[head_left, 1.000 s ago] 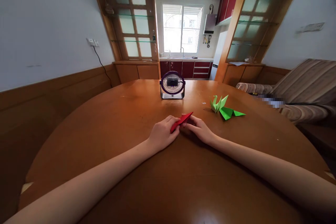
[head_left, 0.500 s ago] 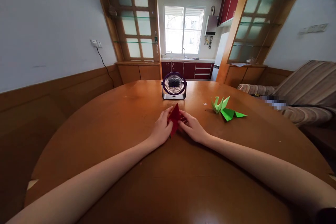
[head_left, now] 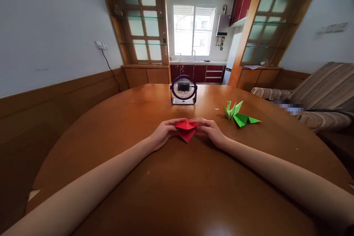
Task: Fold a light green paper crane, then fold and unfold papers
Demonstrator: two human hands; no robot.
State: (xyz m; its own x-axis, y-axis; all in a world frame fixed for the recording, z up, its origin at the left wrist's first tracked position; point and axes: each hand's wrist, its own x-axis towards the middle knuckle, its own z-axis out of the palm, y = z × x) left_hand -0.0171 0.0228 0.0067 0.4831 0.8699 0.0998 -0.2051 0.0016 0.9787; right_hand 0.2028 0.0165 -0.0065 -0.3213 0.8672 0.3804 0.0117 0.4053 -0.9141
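A folded red paper [head_left: 186,131] lies spread open on the round wooden table [head_left: 177,177], its lower point toward me. My left hand [head_left: 163,132] pinches its left corner and my right hand [head_left: 210,131] pinches its right corner, so the sheet stretches flat between them. A finished green paper crane [head_left: 238,114] rests on the table to the right of my right hand, apart from it.
A small purple desk fan [head_left: 183,89] stands at the table's far side, just beyond the red paper. A striped sofa [head_left: 318,99] sits at the right. A wall with wood panelling runs along the left, and a kitchen lies behind.
The red paper was a narrow folded strip, then stood upright between my hands; now it is pulled open sideways and lies flat. My hands have moved apart to its corners.
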